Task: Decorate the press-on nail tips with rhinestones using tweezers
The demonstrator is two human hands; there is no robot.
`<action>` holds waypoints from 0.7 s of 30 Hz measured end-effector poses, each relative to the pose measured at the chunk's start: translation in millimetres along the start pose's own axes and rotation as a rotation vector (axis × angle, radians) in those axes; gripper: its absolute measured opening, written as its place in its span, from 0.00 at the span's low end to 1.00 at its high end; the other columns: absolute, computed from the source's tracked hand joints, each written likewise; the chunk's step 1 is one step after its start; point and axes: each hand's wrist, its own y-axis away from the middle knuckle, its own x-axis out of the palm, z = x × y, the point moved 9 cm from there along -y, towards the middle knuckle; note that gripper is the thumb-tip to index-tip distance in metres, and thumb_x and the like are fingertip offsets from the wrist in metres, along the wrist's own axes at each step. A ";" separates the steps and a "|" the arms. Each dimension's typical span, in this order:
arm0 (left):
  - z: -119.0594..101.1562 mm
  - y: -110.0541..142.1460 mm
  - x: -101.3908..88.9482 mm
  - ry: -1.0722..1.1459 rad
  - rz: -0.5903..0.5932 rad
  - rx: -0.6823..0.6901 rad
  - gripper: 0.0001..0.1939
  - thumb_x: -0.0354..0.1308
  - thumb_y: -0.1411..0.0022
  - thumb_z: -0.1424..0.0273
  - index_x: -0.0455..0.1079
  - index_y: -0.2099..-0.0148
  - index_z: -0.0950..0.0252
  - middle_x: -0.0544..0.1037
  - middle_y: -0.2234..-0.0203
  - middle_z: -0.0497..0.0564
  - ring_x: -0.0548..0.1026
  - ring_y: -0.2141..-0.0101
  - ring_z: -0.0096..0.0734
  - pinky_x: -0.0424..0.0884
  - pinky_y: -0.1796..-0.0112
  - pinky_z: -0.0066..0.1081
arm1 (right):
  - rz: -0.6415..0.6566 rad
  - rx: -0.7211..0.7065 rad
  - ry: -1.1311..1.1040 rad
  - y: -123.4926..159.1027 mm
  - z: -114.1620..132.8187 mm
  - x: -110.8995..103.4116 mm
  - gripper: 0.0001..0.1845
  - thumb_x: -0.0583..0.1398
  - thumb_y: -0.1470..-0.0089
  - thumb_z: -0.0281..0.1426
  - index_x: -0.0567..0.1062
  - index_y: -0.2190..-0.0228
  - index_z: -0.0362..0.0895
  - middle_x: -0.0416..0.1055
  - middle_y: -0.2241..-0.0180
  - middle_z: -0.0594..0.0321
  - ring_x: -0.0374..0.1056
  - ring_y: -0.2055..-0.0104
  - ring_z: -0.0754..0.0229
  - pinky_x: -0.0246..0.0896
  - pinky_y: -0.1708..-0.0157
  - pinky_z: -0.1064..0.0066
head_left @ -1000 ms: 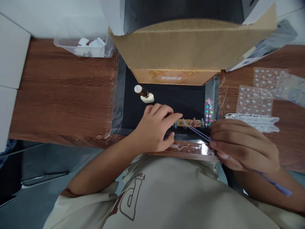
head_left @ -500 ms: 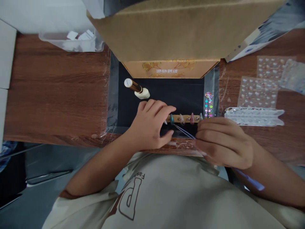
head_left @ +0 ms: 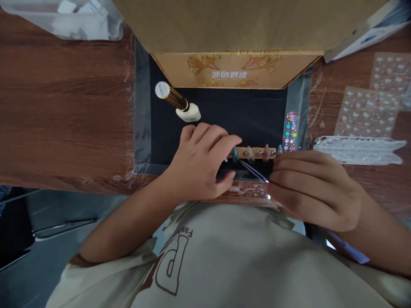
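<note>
Now tweezers [head_left: 255, 172] pinched in the right hand [head_left: 316, 188] have shifted beside the teal nail [head_left: 235, 155]; left hand [head_left: 204, 164] half-open, hold unclear.

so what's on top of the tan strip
Teal, clear, pink and pale blue nail tips sit on the tan strip. The left hand covers its left part, so what lies there is mostly hidden.

False nails [head_left: 266, 153] and polish bottle [head_left: 189, 113] suggest a nail-art workspace.
</note>
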 end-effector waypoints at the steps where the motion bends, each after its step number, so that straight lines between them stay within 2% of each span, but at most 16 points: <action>1: 0.4 -0.2 0.5 -0.001 0.005 -0.005 0.25 0.58 0.42 0.63 0.63 0.43 0.63 0.73 0.53 0.57 0.68 0.53 0.49 0.60 0.54 0.47 | -0.001 0.002 -0.002 0.2 -0.4 0.1 0.04 0.60 0.43 0.21 0.74 0.69 0.41 0.69 0.78 0.62 0.67 0.70 0.55 0.71 0.69 0.58; 11: 0.8 -1.3 0.5 0.010 -0.018 -0.003 0.26 0.59 0.44 0.63 0.63 0.44 0.64 0.73 0.53 0.56 0.69 0.54 0.49 0.60 0.54 0.46 | 0.052 -0.006 0.051 -2.2 -0.7 1.5 0.12 0.56 0.38 0.23 0.74 0.72 0.43 0.67 0.78 0.63 0.68 0.70 0.56 0.71 0.68 0.60; 15: 0.4 -1.0 0.5 0.012 -0.028 0.000 0.26 0.59 0.45 0.63 0.63 0.44 0.64 0.74 0.53 0.56 0.69 0.53 0.49 0.61 0.55 0.47 | 0.032 -0.018 0.054 -2.1 -0.9 2.1 0.14 0.55 0.37 0.23 0.74 0.73 0.44 0.67 0.79 0.63 0.67 0.71 0.56 0.72 0.68 0.60; 21: 0.3 -0.8 0.5 0.006 -0.032 0.007 0.26 0.59 0.45 0.63 0.62 0.45 0.64 0.74 0.54 0.56 0.70 0.54 0.48 0.61 0.56 0.46 | 0.025 -0.012 0.035 -1.7 -0.5 4.9 0.12 0.57 0.39 0.23 0.74 0.73 0.43 0.68 0.79 0.61 0.67 0.71 0.55 0.72 0.69 0.58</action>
